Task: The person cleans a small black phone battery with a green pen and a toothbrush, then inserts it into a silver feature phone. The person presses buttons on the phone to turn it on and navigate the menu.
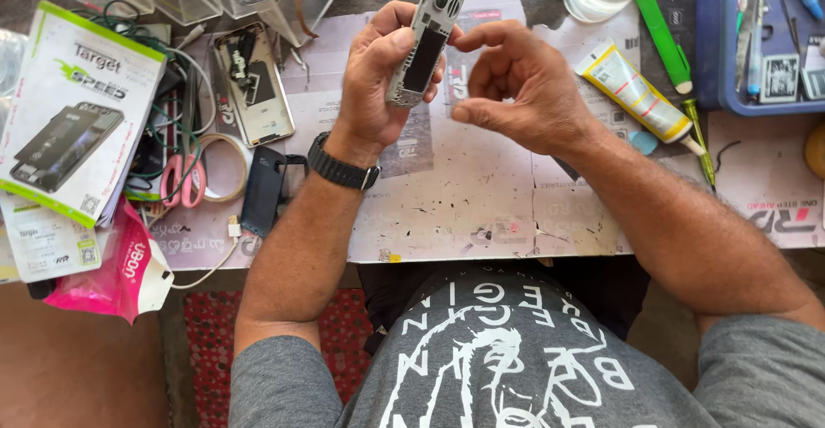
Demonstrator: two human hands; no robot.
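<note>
While you look down through the head camera, your left hand (378, 76) is wrapped around a grey bar phone (425, 37), fingers behind it and thumb along its left edge, holding it tilted upright above the worn white mat (481, 196). The phone's back is off, showing a dark, open battery bay. Your right hand (516, 88) sits just beside it, fingers curled, with thumb and forefinger reaching to the phone's right edge near the top; whether they pinch it or only touch it cannot be told. A black watch (344, 170) circles your left wrist.

On the mat to the right lies a yellow and white glue tube (636, 93), with a green screwdriver (675, 58) near it and a blue tray (756, 41) at the far corner. To the left lie an opened phone body (253, 80), a black battery (262, 192), pink-handled scissors (180, 179), a roll of tape (225, 166) and a white and green box (73, 110).
</note>
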